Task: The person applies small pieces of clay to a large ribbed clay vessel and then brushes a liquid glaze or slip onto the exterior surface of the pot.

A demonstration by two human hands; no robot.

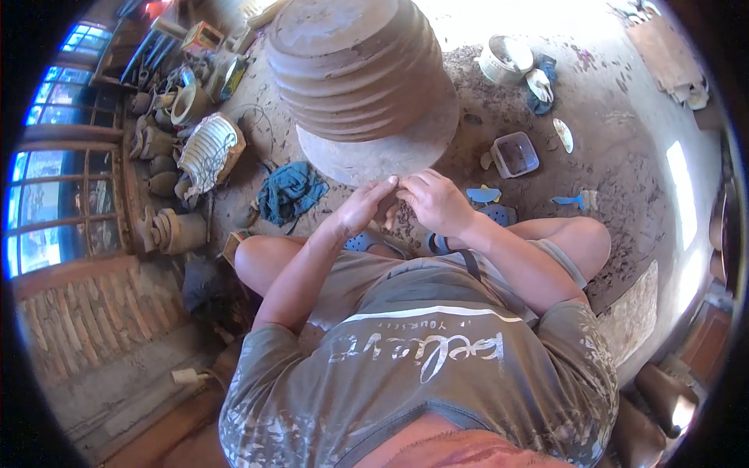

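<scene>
Clay pot (359, 74) is brown, broad, ringed with horizontal ridges, and sits on a round slab (335, 158) just beyond the hands. Left hand (367, 204) and right hand (431, 201) meet, fingers curled; can't tell if they grip anything.

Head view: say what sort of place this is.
Probably a pottery workshop: a large, ridged, clay-coloured vessel stands on a round disc, and small rounded pots sit beside the windows on the left.
</scene>
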